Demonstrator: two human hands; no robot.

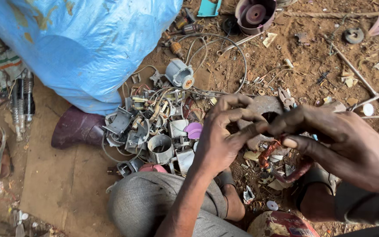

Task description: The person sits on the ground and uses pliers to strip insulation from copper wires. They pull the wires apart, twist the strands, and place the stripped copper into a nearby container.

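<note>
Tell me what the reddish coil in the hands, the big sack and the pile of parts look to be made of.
Coil, pinched between left hand and right hand: thin copper-coloured strands, probably enamelled copper winding wire. Sack: woven plastic by its crinkled blue sheen, stained. Pile of parts: mostly dull grey sheet metal, bent and scuffed, with a few pink pieces, likely plastic.

both hands meet over dirt ground: the left hand (222, 131) and right hand (325, 136) pinch a loop of copper wire (268, 151) between their fingertips. beside them lies a pile of grey metal scrap (154, 131), under a blue sack (84, 44).
</note>
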